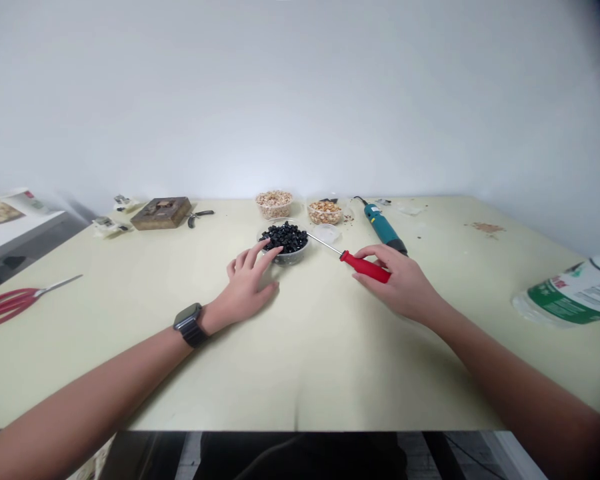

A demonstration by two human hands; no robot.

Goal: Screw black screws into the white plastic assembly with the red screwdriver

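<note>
My left hand (250, 287), with a dark watch (190, 325) on its wrist, reaches to a clear round tub (293, 258) heaped with small shiny black pieces (286, 238). Its fingers are spread, and the fingertips lie at the tub's near-left rim, by the black pieces. In my right hand (403, 280) is a screwdriver (364, 267) with a red handle and a thin metal shaft. The shaft points left, its tip by the right rim of the same tub. Whether the tip touches the tub I cannot tell.
Behind stand a tub of pale pieces (274, 204) and a tub of orange-brown pieces (325, 212). A teal power tool (384, 227) lies right of them. Leftward are a wooden block (161, 213), pliers (198, 217) and red scissors (17, 305). A labelled plastic container (573, 293) lies at right.
</note>
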